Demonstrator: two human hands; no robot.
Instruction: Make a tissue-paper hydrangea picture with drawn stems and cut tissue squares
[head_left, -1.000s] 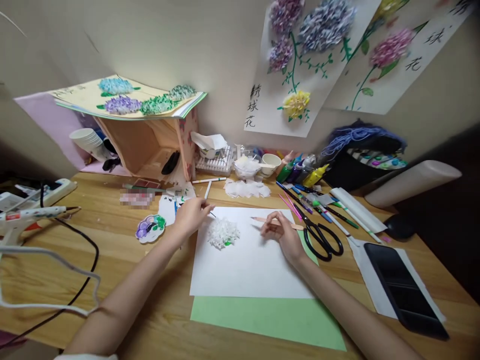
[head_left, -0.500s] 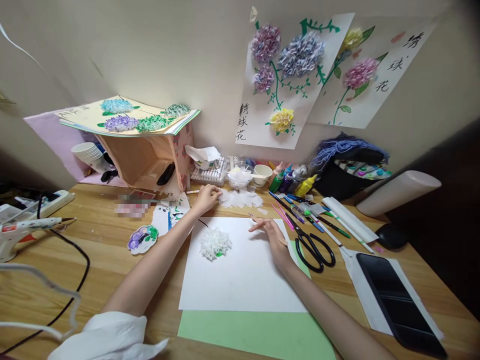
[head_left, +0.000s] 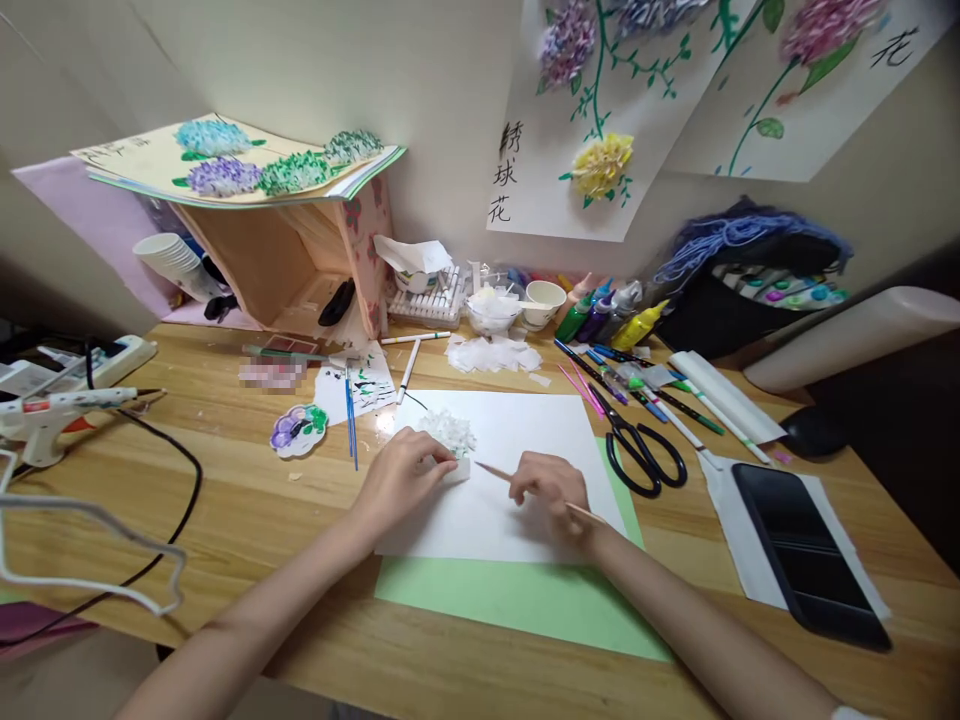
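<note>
A white paper sheet (head_left: 525,430) lies on a green sheet (head_left: 525,600) on the wooden desk. On its upper left sits a white tissue-paper flower cluster (head_left: 447,432). My left hand (head_left: 401,480) rests at the cluster's lower edge and pinches a small white tissue square (head_left: 457,468). My right hand (head_left: 547,485) grips a thin wooden stick (head_left: 495,472) whose pointed tip aims left at that square. A pile of cut white tissue squares (head_left: 491,353) lies beyond the sheet.
Black scissors (head_left: 641,455), coloured markers (head_left: 637,390) and paint bottles (head_left: 607,318) lie right of the sheet. A black phone (head_left: 806,555) sits at right. A paint palette (head_left: 300,428) and brushes (head_left: 349,415) lie at left, a glue gun (head_left: 52,415) with cable at far left.
My left hand reached back to the tissue pile, then came forward to the flower cluster with a white square. My right hand closed on the stick and moved nearer, tip toward the square.
</note>
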